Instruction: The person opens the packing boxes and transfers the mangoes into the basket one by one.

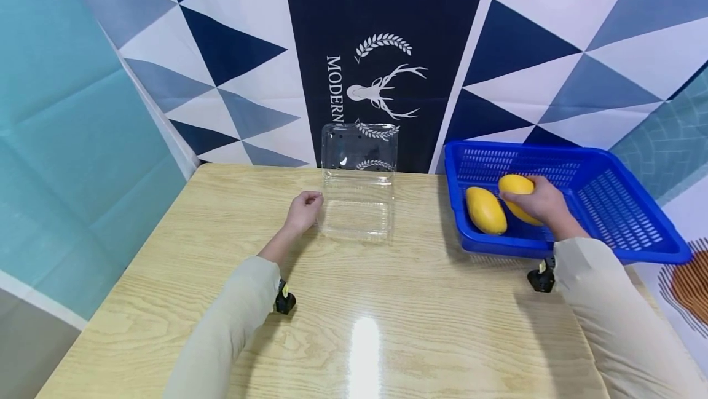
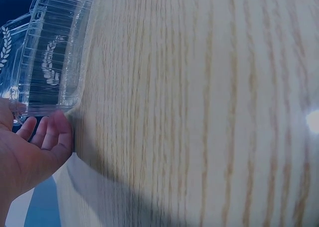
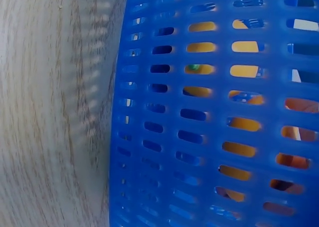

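A clear plastic clamshell container [image 1: 356,214] sits on the table with its lid [image 1: 359,147] raised at the back. My left hand [image 1: 305,209] pinches its left edge; in the left wrist view the fingertips [image 2: 62,124] meet the container's side wall [image 2: 47,62]. On the right, my right hand [image 1: 544,202] grips a yellow mango [image 1: 515,185] inside a blue plastic basket [image 1: 461,236]. Beside it in the basket lies another mango [image 1: 487,211]. The right wrist view shows mostly the slotted basket wall [image 3: 199,127], with yellow fruit and part of the hand glimpsed through the slots.
The light wood table [image 1: 343,288] carries both containers, the basket's right end reaching past the table's edge. A patterned cloth [image 1: 387,18] hangs directly behind, and a teal surface [image 1: 66,141] stands at the left.
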The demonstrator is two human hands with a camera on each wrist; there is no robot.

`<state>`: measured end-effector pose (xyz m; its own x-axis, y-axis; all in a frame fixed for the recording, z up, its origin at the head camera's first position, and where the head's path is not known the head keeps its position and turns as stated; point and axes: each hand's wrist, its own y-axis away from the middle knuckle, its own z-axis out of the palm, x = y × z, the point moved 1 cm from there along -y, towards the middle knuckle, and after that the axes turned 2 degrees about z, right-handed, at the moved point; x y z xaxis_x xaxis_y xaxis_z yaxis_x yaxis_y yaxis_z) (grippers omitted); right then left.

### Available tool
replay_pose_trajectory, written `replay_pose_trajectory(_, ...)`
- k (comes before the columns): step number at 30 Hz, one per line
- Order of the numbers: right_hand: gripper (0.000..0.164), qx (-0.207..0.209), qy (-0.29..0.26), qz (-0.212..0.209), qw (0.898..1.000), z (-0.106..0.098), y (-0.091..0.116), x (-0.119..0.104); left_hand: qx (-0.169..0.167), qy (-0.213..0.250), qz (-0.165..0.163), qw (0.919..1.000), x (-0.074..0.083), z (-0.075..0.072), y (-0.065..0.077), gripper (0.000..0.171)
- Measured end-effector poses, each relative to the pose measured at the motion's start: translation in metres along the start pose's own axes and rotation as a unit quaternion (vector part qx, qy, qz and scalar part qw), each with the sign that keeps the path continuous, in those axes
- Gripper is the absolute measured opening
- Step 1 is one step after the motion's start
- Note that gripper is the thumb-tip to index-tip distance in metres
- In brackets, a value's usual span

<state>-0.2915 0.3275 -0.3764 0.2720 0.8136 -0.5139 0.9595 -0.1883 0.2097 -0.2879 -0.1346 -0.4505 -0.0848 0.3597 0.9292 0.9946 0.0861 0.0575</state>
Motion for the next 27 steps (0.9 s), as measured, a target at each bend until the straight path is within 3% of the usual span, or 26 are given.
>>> replay_pose_trajectory(27,0.105,-0.008,0.006,0.048,0.999,0.0001,-0.0080,0.0053,-0.002,-0.002,-0.012,0.9999,-0.0004,-0.0010,-0.0022,0.037)
